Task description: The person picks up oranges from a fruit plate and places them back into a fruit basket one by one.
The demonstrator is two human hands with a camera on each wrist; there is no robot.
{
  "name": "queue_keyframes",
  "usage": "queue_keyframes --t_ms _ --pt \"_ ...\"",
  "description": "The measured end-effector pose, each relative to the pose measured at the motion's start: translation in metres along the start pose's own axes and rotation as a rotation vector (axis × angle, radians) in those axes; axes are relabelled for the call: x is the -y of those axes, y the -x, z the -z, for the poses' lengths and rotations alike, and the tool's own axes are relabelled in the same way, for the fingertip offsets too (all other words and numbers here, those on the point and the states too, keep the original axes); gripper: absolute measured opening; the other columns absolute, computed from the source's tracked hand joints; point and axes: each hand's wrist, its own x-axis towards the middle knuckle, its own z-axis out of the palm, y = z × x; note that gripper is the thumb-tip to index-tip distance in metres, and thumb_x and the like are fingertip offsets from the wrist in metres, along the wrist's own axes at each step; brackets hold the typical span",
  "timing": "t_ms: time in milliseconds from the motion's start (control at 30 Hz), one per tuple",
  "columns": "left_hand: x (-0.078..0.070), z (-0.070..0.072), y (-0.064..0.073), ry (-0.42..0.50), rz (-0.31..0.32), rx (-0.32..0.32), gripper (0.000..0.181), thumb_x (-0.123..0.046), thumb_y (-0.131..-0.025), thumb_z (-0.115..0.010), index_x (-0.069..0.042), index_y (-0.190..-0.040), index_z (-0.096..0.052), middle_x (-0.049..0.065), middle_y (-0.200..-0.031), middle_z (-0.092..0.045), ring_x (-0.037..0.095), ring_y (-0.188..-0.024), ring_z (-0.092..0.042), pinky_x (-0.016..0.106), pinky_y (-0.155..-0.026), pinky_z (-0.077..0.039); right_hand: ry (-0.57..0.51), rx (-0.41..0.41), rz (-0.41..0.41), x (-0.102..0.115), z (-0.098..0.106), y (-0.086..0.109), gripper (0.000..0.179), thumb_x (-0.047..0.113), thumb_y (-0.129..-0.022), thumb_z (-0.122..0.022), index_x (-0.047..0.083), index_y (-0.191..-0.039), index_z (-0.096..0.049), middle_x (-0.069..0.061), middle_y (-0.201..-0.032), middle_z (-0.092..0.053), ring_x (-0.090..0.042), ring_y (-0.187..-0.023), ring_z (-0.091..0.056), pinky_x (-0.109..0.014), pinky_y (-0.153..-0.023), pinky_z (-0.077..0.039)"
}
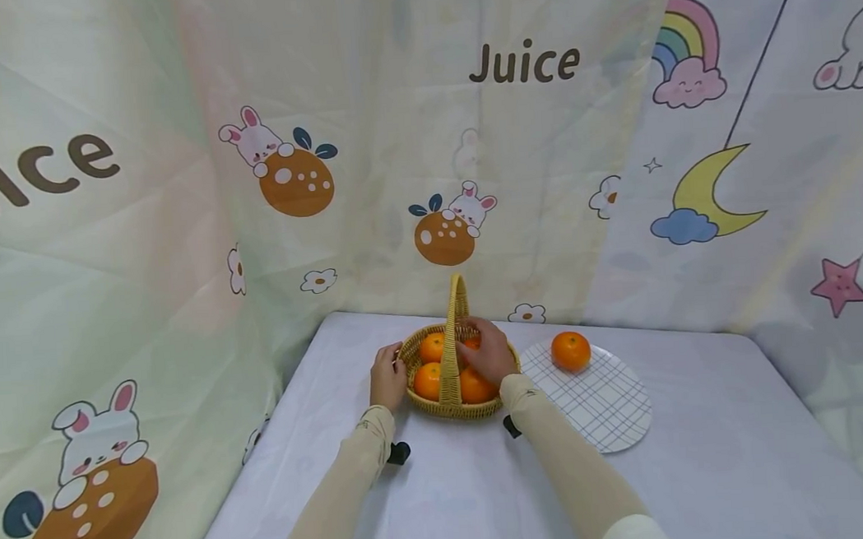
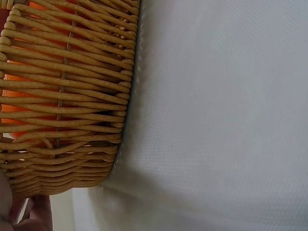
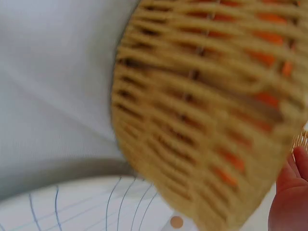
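A wicker basket (image 1: 413, 396) with a tall arched handle (image 1: 457, 297) stands on the table and holds several oranges (image 1: 428, 381). My left hand (image 1: 389, 377) grips the basket's left rim; in the left wrist view its fingers (image 2: 38, 211) show at the basket's edge. My right hand (image 1: 490, 353) reaches in over the right rim, behind the handle. Its thumb and fingers curve round an orange at the back, which they partly cover. In the right wrist view, part of that hand (image 3: 291, 197) appears beyond the wicker wall.
Right of the basket lies a round white plate (image 1: 618, 406) with a blue grid pattern, and one orange (image 1: 571, 352) sits near its back edge. A white cloth covers the table (image 1: 459, 482). Printed curtains (image 1: 536, 156) hang behind and along both sides.
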Motion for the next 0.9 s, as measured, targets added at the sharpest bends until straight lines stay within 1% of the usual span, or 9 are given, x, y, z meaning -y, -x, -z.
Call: queue_keyframes --t_ms 100,200,367,467,600,733,833,900 --pt "0.001 0.000 0.001 0.002 -0.003 -0.001 0.034 0.002 -0.095 -0.052 0.001 -0.129 -0.058 0.016 -0.124 -0.057 0.029 -0.113 -0.058 0.041 -0.097 -0.050 -0.021 -0.004 -0.013 -0.005 0.004 0.001 0.061 0.031 -0.087 -0.074 0.007 -0.138 -0.051 -0.011 -0.135 -0.055 -0.029 -0.124 -0.050 -0.048 -0.106 -0.041" --pt "0.002 0.001 0.002 0.009 0.001 0.007 0.034 0.002 -0.096 -0.051 0.002 -0.129 -0.057 0.016 -0.125 -0.056 0.029 -0.114 -0.058 0.042 -0.097 -0.050 -0.016 -0.009 -0.016 -0.013 0.008 0.002 0.064 0.035 -0.087 -0.073 0.006 -0.139 -0.050 -0.011 -0.135 -0.055 -0.029 -0.124 -0.050 -0.048 -0.106 -0.041" --pt "0.003 0.002 0.003 -0.002 0.003 0.006 0.035 0.003 -0.095 -0.051 0.002 -0.130 -0.057 0.016 -0.126 -0.056 0.030 -0.114 -0.057 0.042 -0.097 -0.050 0.022 -0.016 0.031 -0.029 0.019 0.002 0.064 0.033 -0.088 -0.072 0.002 -0.138 -0.049 -0.016 -0.134 -0.054 -0.033 -0.122 -0.052 -0.048 -0.101 -0.046" --pt "0.003 0.001 0.002 -0.006 -0.008 -0.002 0.034 0.003 -0.095 -0.051 0.003 -0.129 -0.058 0.016 -0.125 -0.056 0.030 -0.113 -0.058 0.043 -0.097 -0.050 0.020 -0.020 0.046 -0.035 0.030 0.002 0.062 0.031 -0.088 -0.073 0.000 -0.137 -0.049 -0.018 -0.133 -0.054 -0.037 -0.121 -0.053 -0.049 -0.100 -0.047" --pt "0.001 0.000 0.001 -0.001 -0.024 -0.008 0.034 0.002 -0.095 -0.051 0.003 -0.128 -0.058 0.017 -0.124 -0.057 0.031 -0.112 -0.058 0.044 -0.097 -0.050 0.024 -0.025 0.030 -0.040 0.050 0.003 0.064 0.030 -0.089 -0.072 -0.001 -0.138 -0.047 -0.021 -0.135 -0.053 -0.040 -0.122 -0.050 -0.052 -0.101 -0.044" --pt "0.000 -0.001 -0.002 -0.003 -0.025 -0.015 0.034 0.002 -0.095 -0.051 0.003 -0.128 -0.058 0.018 -0.124 -0.057 0.032 -0.112 -0.058 0.045 -0.097 -0.050 0.062 -0.034 0.019 -0.049 0.066 0.001 0.067 0.034 -0.089 -0.071 0.000 -0.140 -0.045 -0.021 -0.137 -0.051 -0.040 -0.124 -0.048 -0.053 -0.102 -0.044" --pt "0.001 -0.001 -0.002 -0.014 -0.026 -0.017 0.034 0.003 -0.095 -0.051 0.003 -0.128 -0.058 0.017 -0.124 -0.057 0.031 -0.111 -0.059 0.045 -0.096 -0.050 0.099 -0.057 0.023 -0.060 0.077 0.001 0.065 0.036 -0.088 -0.071 0.001 -0.138 -0.047 -0.019 -0.134 -0.053 -0.038 -0.122 -0.050 -0.050 -0.101 -0.045" --pt "0.001 -0.001 -0.003 -0.023 -0.038 -0.022 0.034 0.003 -0.094 -0.052 0.003 -0.128 -0.058 0.017 -0.123 -0.057 0.031 -0.111 -0.059 0.045 -0.095 -0.051 0.099 -0.076 0.026 -0.066 0.085 0.001 0.067 0.038 -0.088 -0.071 0.001 -0.138 -0.048 -0.020 -0.134 -0.054 -0.037 -0.122 -0.051 -0.050 -0.101 -0.045"
